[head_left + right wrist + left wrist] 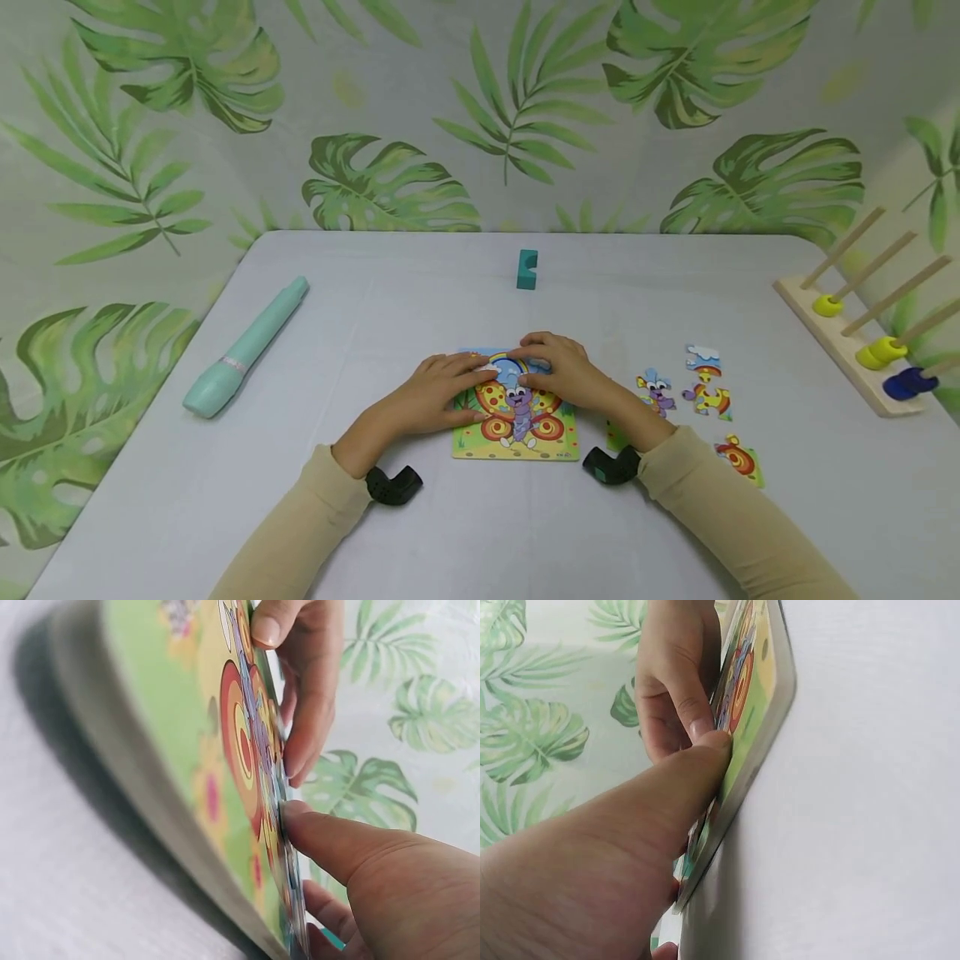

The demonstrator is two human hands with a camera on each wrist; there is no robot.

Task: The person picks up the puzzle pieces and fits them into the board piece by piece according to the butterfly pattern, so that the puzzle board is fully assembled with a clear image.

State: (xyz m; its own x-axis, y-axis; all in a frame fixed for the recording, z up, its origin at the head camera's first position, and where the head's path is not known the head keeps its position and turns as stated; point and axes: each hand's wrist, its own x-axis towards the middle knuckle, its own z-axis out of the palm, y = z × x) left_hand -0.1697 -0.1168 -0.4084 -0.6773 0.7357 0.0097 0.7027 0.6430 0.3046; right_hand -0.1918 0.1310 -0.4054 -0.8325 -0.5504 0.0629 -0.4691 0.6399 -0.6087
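A butterfly puzzle board (516,453) lies flat on the white table in the head view. My left hand (427,396) rests on its left and upper part, fingers stretched and the thumb low on the picture. From the right, my right hand (573,375) touches the upper part with its fingertips and thumb. In the left wrist view, the left thumb presses the picture of the board (739,754) near the right hand (679,675). The right wrist view has the right thumb touching the pieces, with the left hand (307,682) beyond. Some fingertips are hidden.
Loose puzzle pieces (708,396) lie right of the board, one partly behind my right forearm. A teal block (527,270) stands farther back. At the left is a mint-green microphone-shaped object (247,346); at the right, a wooden peg rack (847,350) with yellow and blue beads.
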